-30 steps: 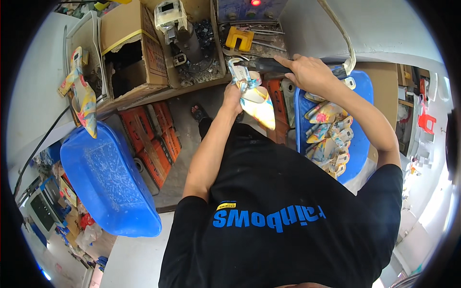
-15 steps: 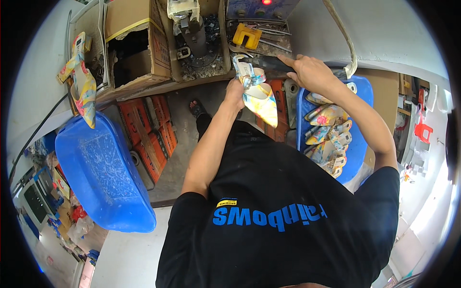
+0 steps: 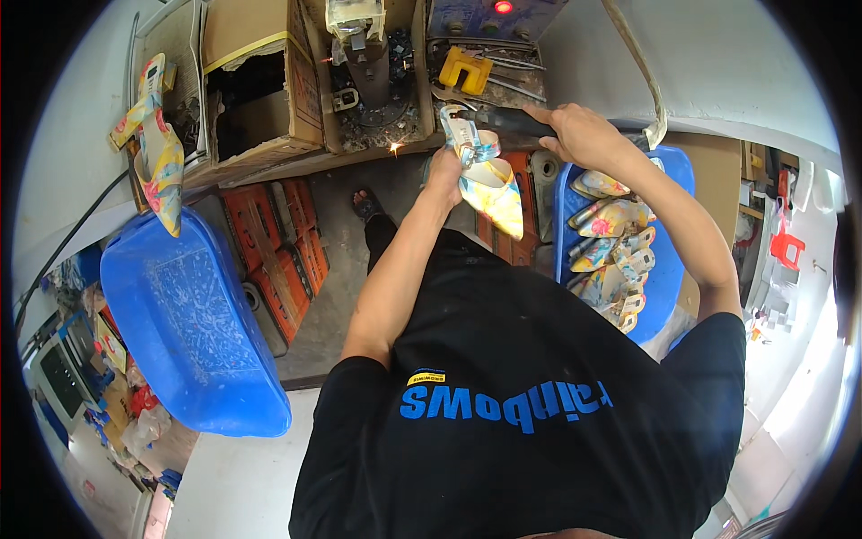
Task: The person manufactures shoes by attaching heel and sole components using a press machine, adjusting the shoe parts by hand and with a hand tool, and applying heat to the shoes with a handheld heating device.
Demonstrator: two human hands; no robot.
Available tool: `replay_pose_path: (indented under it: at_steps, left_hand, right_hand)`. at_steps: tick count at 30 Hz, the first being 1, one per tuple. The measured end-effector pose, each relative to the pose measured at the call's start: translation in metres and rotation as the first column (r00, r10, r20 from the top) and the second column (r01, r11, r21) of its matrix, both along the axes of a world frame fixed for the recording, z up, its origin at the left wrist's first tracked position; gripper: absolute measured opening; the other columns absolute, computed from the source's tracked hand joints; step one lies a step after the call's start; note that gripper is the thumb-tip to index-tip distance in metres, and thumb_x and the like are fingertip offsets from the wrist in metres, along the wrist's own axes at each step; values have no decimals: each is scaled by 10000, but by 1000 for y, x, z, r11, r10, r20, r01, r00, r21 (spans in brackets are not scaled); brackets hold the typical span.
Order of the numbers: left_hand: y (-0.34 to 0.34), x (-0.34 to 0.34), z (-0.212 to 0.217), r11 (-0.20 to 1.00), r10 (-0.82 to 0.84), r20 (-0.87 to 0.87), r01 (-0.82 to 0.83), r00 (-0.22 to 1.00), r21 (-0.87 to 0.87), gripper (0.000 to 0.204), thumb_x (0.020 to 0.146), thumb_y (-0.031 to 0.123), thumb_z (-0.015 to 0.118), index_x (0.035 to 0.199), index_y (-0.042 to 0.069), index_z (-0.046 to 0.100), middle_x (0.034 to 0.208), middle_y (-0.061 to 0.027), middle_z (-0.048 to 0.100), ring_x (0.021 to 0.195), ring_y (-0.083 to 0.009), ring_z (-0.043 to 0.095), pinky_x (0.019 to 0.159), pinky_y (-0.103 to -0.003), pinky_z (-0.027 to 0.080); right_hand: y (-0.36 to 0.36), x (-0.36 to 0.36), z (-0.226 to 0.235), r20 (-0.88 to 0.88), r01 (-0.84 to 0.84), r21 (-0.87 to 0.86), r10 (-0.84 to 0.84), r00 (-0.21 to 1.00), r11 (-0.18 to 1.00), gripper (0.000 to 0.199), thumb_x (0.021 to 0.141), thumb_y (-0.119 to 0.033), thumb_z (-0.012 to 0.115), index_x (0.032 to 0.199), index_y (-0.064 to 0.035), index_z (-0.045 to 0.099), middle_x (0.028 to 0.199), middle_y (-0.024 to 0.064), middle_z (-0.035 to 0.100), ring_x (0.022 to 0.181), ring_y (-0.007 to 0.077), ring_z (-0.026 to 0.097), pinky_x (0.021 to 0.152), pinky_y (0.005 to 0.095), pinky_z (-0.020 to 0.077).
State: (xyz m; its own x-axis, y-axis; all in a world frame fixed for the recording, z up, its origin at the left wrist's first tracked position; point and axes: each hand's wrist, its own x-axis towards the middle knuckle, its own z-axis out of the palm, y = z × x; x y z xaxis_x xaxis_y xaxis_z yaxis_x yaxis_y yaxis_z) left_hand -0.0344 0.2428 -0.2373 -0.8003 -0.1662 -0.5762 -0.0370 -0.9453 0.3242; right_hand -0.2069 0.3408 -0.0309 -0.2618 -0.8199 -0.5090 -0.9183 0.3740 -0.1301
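Note:
In my left hand (image 3: 442, 174) is a pointed, floral-print slingback shoe (image 3: 493, 193), gripped near its middle with the yellow-and-white toe toward me. Its insole and straps point away, toward the workbench. My right hand (image 3: 579, 135) is closed over a long black tubular tool (image 3: 512, 120), thumb and fingers lying on its shaft. The tool's far-left end meets the heel end of the shoe; the exact contact is hidden there. A small bright spark (image 3: 395, 146) shows in the air left of the shoe.
Matching shoes lie in a blue tub (image 3: 671, 242) at the right. Another floral shoe (image 3: 160, 171) rests at the left above a second blue tub (image 3: 193, 323). The bench holds a cardboard box (image 3: 256, 45), a metal post (image 3: 366, 76) amid scraps, and a yellow U-shaped piece (image 3: 465, 70).
A spark has appeared left of the shoe. Both hands, the shoe and the tool keep nearly the same places, with a slight shift of the whole view.

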Motion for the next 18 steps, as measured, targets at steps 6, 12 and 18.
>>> replay_pose_path:
  at_steps: [6,12,18]
  left_hand:
    - [1,0,-1,997,67,8,-67,998,-43,331,1035,155,413,1224,-43,599,1129,-190,689,950,-305,723,839,-470,606]
    - [0,1,7,999,48,19,-48,999,-18,302,1009,172,521,1162,-71,615,1078,-175,699,904,-294,728,792,-441,618]
    - [3,1,9,998,63,9,-63,998,-15,308,1013,183,526,1165,-69,617,1079,-174,698,904,-293,728,786,-442,620]
  right_hand:
    - [-11,4,7,0,18,51,-18,1000,999,575,907,-180,676,1449,-90,506,900,260,689,911,442,663,824,506,531]
    - [-14,-1,5,37,49,53,-51,998,997,592,906,-192,692,1449,-60,497,854,291,678,878,466,658,801,511,520]
    - [-19,-4,11,72,89,100,-96,993,991,587,927,-248,687,1452,-67,499,863,293,684,890,449,675,819,488,525]
